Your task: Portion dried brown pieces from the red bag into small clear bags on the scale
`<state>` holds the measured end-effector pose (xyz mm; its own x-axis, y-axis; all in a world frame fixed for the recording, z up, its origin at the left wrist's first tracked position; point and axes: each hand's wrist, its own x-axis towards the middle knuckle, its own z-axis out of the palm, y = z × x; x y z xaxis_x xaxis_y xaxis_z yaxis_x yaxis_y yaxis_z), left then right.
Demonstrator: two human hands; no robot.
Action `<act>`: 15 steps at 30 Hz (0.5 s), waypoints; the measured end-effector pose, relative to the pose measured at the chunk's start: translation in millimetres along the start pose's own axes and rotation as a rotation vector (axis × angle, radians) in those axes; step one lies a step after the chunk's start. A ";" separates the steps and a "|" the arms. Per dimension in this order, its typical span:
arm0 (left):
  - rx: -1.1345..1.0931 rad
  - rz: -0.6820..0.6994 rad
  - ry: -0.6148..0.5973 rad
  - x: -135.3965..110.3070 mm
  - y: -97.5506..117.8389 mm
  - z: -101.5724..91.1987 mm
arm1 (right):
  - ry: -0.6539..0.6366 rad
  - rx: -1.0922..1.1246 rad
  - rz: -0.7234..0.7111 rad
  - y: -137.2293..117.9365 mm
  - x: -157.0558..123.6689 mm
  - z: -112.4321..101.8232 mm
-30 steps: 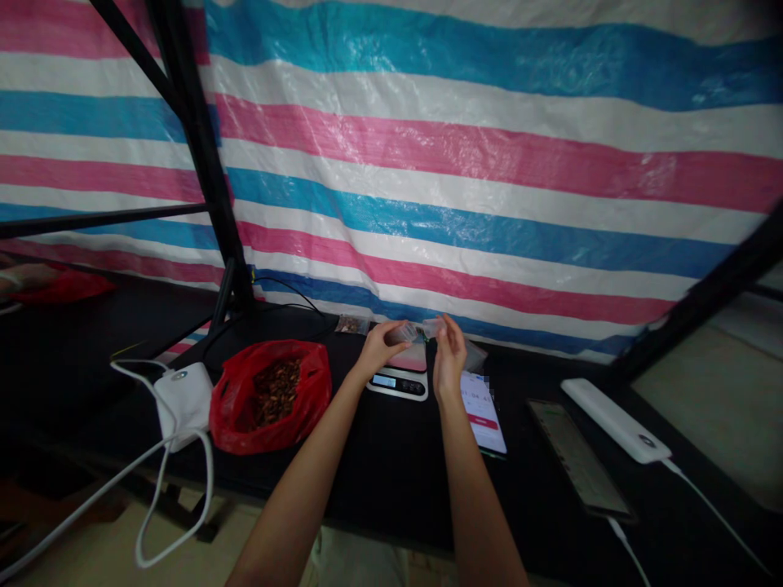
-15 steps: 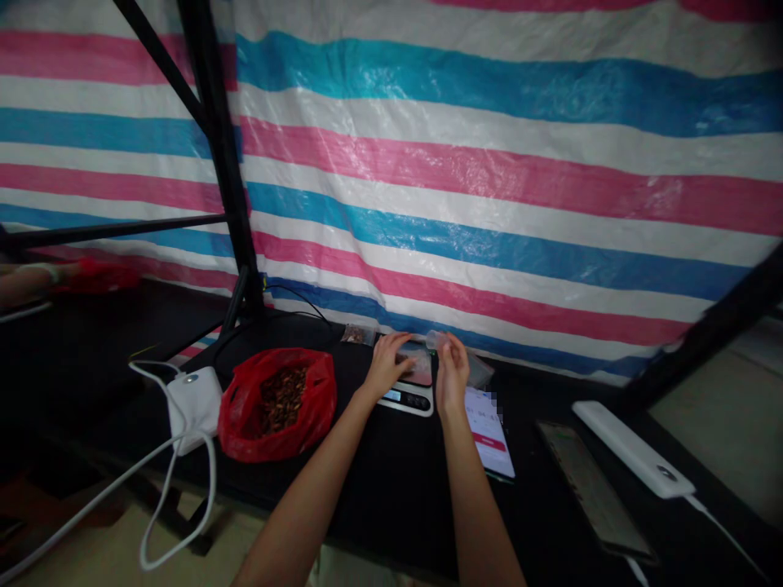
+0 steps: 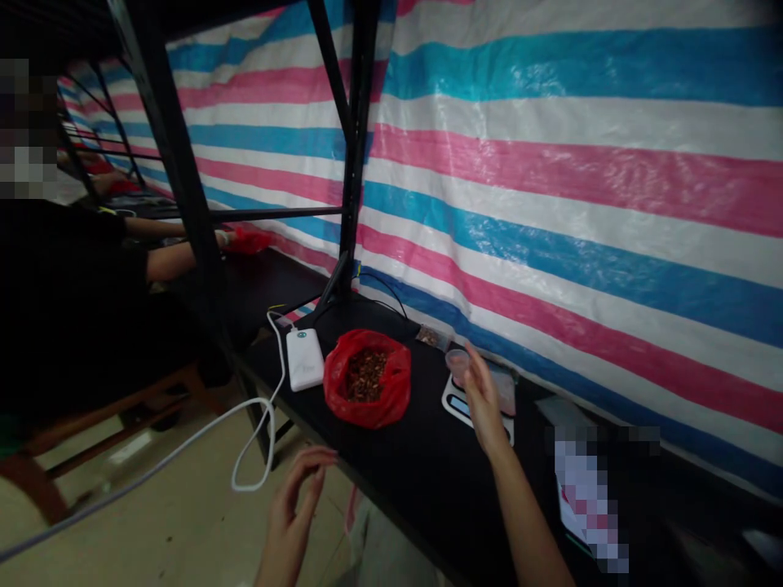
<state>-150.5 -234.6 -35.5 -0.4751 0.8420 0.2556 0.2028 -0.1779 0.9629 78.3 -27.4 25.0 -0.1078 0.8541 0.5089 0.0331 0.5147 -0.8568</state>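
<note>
A small clear plastic cup (image 3: 456, 364) is held upright by my right hand (image 3: 484, 393), above the left part of a white digital scale (image 3: 449, 399). Part of that scale is hidden behind the hand. My left hand (image 3: 298, 487) hangs just off the front edge of the black table, fingers loosely bent, thumb apart, nothing visible in it. Beyond it stands an open red plastic bag (image 3: 396, 395) full of small brown pieces (image 3: 367, 377), perhaps seeds or nuts. Behind the scale lies a small clear bag (image 3: 430, 335) with similar brown pieces.
Left of the red bag lies a white power bank (image 3: 304, 359) with a looping white cable (image 3: 272, 428). A phone (image 3: 581, 489) rests at right. A black metal post (image 3: 355, 163) rises at the back. At left sits another person (image 3: 79, 285), arms over the neighbouring table.
The view has swung left. My left hand has left the scale and come back to the table's front edge. My right hand has kept the clear cup over the scale.
</note>
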 end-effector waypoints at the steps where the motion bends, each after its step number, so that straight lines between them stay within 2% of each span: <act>1: 0.004 -0.034 0.014 0.6 -5.1 -8.2 | -0.065 -0.043 -0.009 -0.7 0.3 10.6; 3: -0.006 -0.072 0.032 7.0 -9.3 -17.2 | -0.175 -0.046 -0.005 -2.6 1.2 33.1; 6: -0.037 -0.061 0.059 21.6 -5.9 -18.5 | -0.252 0.045 0.021 -11.6 -3.4 63.0; 9: -0.045 -0.019 0.048 30.5 3.2 -11.9 | -0.249 0.031 0.019 -26.8 -20.2 73.2; 12: -0.076 -0.011 -0.021 24.5 20.3 0.3 | -0.155 -0.171 -0.006 -36.1 -42.6 54.1; 15: -0.267 -0.068 -0.210 -1.0 49.1 14.9 | -0.036 -0.473 0.009 -35.3 -57.5 7.4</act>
